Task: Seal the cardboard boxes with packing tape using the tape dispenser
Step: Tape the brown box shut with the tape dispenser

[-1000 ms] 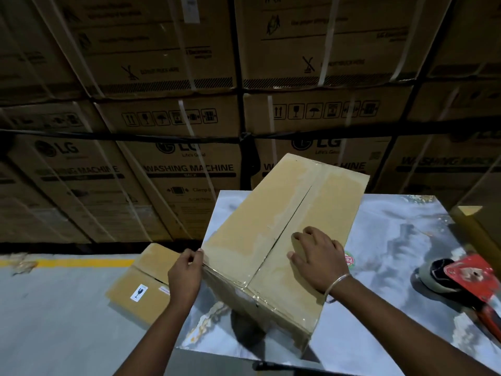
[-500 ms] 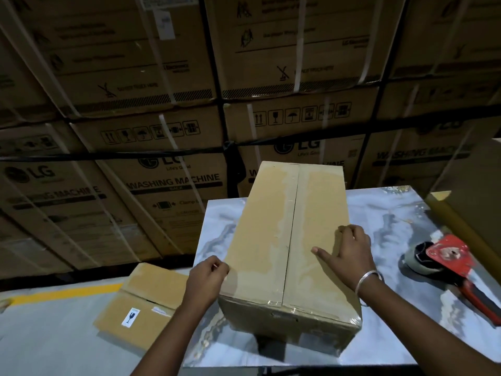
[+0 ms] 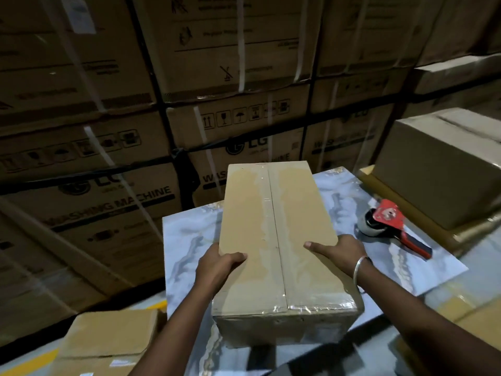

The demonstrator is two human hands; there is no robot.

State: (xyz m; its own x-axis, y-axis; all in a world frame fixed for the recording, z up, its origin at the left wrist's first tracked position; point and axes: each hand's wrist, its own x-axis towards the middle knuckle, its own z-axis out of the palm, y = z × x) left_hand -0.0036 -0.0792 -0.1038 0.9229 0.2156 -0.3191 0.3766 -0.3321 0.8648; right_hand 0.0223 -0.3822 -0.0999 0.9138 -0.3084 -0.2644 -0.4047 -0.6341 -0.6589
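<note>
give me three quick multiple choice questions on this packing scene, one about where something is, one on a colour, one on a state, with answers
1. Where does the tape dispenser lie?
A. on top of the box
B. on the table, to the right of the box
C. on the floor

2. What colour is the dispenser's body?
A. red
B. green
C. yellow

3. How is the top seam of the box on the table?
A. flaps standing open
B. closed and covered with clear tape
C. torn away

Answers:
1. B: the tape dispenser lies on the table, right of the box and beyond the right hand.
2. A: its plate and handle show red.
3. B: glossy tape runs along the closed seam, while the left hand and right hand grip the box's sides.
</note>
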